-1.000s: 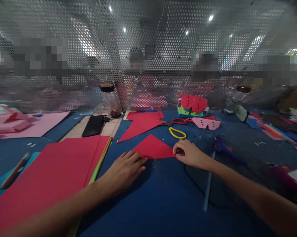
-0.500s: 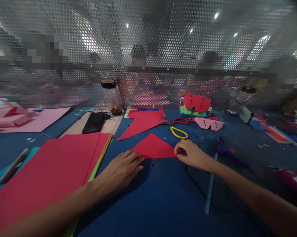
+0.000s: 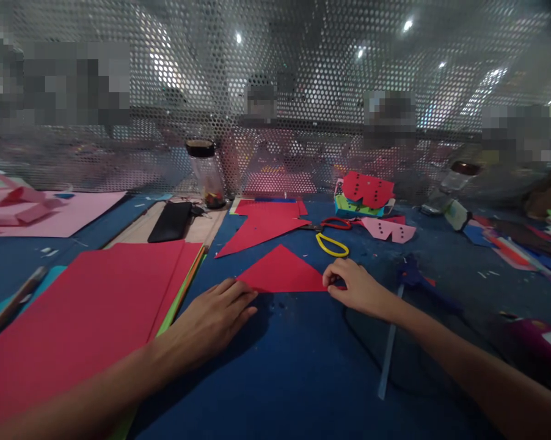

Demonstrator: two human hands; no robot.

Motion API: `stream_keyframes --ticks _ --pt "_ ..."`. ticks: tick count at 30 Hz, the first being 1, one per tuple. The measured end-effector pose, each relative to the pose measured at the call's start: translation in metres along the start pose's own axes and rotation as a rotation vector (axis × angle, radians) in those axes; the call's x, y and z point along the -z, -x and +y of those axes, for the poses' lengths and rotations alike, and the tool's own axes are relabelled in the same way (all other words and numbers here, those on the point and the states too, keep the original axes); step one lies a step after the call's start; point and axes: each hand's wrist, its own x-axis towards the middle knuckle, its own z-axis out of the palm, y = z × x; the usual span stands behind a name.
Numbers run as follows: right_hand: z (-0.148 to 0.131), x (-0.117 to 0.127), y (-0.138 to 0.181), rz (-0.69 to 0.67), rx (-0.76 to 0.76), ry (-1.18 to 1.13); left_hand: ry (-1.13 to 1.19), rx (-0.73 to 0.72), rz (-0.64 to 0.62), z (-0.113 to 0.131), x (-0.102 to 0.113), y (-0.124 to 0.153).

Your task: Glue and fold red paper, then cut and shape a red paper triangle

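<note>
A red paper triangle [image 3: 282, 272] lies flat on the blue mat [image 3: 275, 373] in front of me. My left hand [image 3: 214, 318] rests flat with its fingers stretched out, fingertips at the triangle's left corner. My right hand [image 3: 353, 286] is curled, thumb and fingers pinching the triangle's right corner against the mat. Just beyond the triangle lie scissors with one red and one yellow handle [image 3: 330, 235].
A stack of red sheets [image 3: 83, 311] fills the left, a pencil [image 3: 14, 299] beside it. Behind are red offcuts [image 3: 261, 226], a black case [image 3: 171, 221], a jar [image 3: 206, 174], pink paper [image 3: 60, 214], dotted cut-outs [image 3: 367, 189] and a perforated metal screen [image 3: 275, 91] with people beyond.
My left hand has slid a little left and back along the triangle's lower edge. My right hand stays pinched on the right corner. The view has tilted slightly.
</note>
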Motion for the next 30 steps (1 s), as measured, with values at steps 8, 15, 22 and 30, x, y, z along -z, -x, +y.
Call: stream_keyframes --ticks 8,15,22,30 --pt "0.001 -0.001 0.000 -0.002 0.010 0.012 -0.033 0.021 0.048 -0.003 0.002 0.006" --pt "0.002 -0.002 0.000 0.004 0.012 0.008 -0.069 0.064 0.074 -0.005 0.004 0.008" --pt "0.001 0.001 0.000 -0.007 0.018 -0.006 -0.076 0.127 0.102 -0.003 0.010 0.009" --pt "0.002 0.003 0.001 -0.022 0.020 -0.028 -0.187 0.157 0.128 -0.008 0.015 0.014"
